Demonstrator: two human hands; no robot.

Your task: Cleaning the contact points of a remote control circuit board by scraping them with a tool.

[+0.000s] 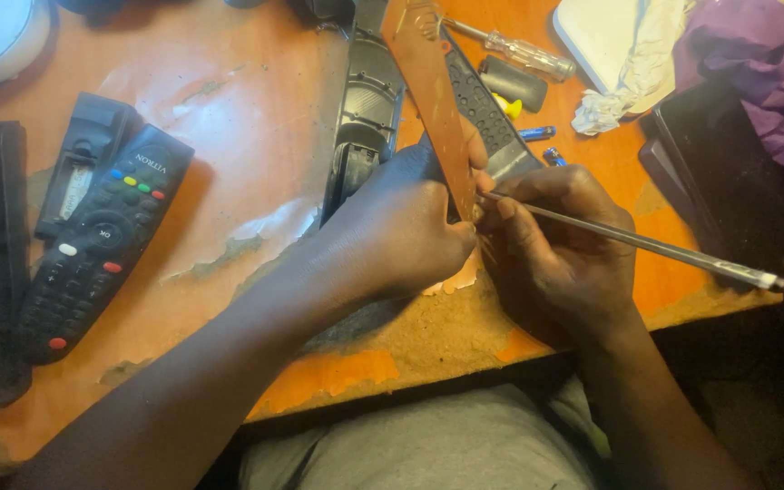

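Head view: my left hand (401, 227) grips the brown circuit board (433, 100) near its lower end, over the worktop (256, 118) front edge. Board's long axis runs away from me, tilted slightly left. My right hand (560, 245) is closed on a thin metal tool (628, 238), tip touching the board's lower end, shaft trailing right.

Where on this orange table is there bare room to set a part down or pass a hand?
The widest free patch of the table lies between the black remote and the long black casing. A narrower strip runs along the near edge, left of the left hand. Around the right hand it is crowded: screwdriver, batteries, rag, dark tablet.
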